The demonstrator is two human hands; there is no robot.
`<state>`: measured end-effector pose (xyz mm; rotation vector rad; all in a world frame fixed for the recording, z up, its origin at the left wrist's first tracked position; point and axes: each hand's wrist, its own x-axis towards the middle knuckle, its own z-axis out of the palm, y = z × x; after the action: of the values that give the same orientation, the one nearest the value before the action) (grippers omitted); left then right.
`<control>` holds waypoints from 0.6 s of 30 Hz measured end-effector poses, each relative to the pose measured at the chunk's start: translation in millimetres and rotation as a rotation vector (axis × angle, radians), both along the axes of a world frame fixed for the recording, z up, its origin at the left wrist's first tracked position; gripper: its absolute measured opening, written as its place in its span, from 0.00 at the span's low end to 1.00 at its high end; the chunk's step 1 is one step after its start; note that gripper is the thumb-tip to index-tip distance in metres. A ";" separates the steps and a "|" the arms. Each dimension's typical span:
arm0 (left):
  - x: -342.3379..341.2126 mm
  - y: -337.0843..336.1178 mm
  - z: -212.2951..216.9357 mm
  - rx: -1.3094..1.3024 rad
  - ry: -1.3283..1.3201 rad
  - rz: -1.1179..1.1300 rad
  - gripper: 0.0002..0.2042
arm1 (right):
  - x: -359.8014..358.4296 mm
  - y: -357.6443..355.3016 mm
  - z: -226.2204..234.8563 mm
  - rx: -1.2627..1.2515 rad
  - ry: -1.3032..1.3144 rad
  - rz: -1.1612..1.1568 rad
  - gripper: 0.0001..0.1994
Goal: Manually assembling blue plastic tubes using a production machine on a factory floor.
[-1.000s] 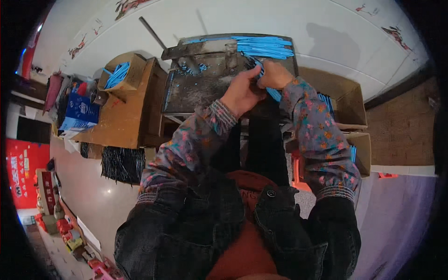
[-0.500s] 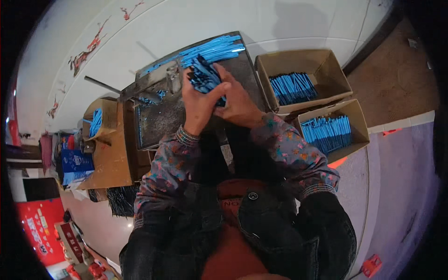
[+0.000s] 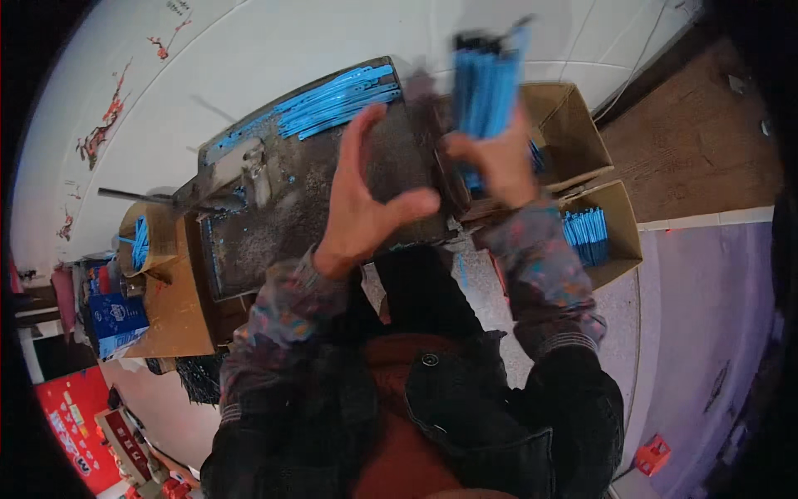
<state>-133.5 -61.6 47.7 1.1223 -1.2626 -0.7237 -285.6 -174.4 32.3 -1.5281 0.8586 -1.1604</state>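
My right hand [image 3: 504, 163] grips a bundle of thin blue strips with dark ends [image 3: 485, 91], held upright at the near side of a cardboard box [image 3: 575, 125]; motion blurs it a little. To its left, my left hand [image 3: 357, 208] is empty, with thumb and fingers spread wide above the dark, worn worktable [image 3: 312, 179]. Several more blue flat strips [image 3: 337, 101] lie in a loose pile along the table's far edge. The raised bundle and my right hand hide part of the box and the strips inside it.
A second cardboard box [image 3: 625, 229] with blue-and-black strips stands nearer on the right. At the table's left are a metal fixture [image 3: 258, 179] and a dark bar [image 3: 133, 195]. Further left, a small carton [image 3: 158, 218] holds blue strips, beside a blue package [image 3: 116, 314].
Both hands were around the bundle over the table. The left hand has let go and opened, while the right has carried the bundle rightward to the box. The view has shifted somewhat.
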 end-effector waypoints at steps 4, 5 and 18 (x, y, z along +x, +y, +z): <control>32.8 44.0 -18.3 0.233 -0.766 -0.069 0.46 | -103.1 -125.9 -47.9 0.042 0.439 -0.139 0.25; 32.6 52.7 -25.1 0.270 -0.871 -0.078 0.46 | -137.5 -164.5 -95.3 0.058 0.602 -0.116 0.25; 20.7 45.2 -32.7 0.521 -1.240 -0.193 0.23 | -235.5 -312.7 -459.5 0.080 1.600 -0.133 0.24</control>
<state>-112.7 -16.4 14.9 2.0386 -2.3063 -0.4692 -521.1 -487.1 -427.2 -2.2143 1.9586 0.3064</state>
